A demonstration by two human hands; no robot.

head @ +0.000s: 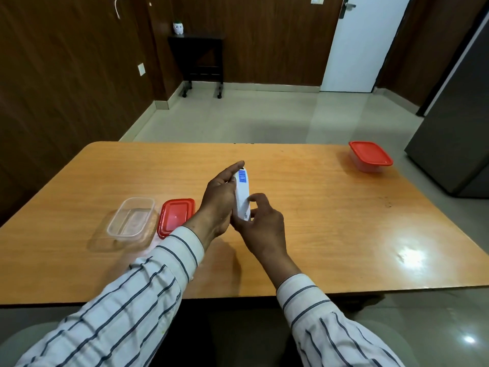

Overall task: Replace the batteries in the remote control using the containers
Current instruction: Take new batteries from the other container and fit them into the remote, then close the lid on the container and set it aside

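A slim white remote control [243,197] with a blue label near its far end is held upright-tilted above the middle of the wooden table [317,207]. My left hand [218,205] wraps its left side, index finger along the top. My right hand [260,223] grips its near end, thumb and forefinger on the back face. An open clear container [131,219] stands at the left, with its red lid [176,217] lying beside it. A second container with a red lid on [370,156] sits at the far right corner. No batteries are visible.
A grey cabinet [455,128] stands right of the table. Beyond the far edge is tiled floor, a small dark wheeled side table [201,62] and a white door [365,43]. A glare patch shines on the table's right near side.
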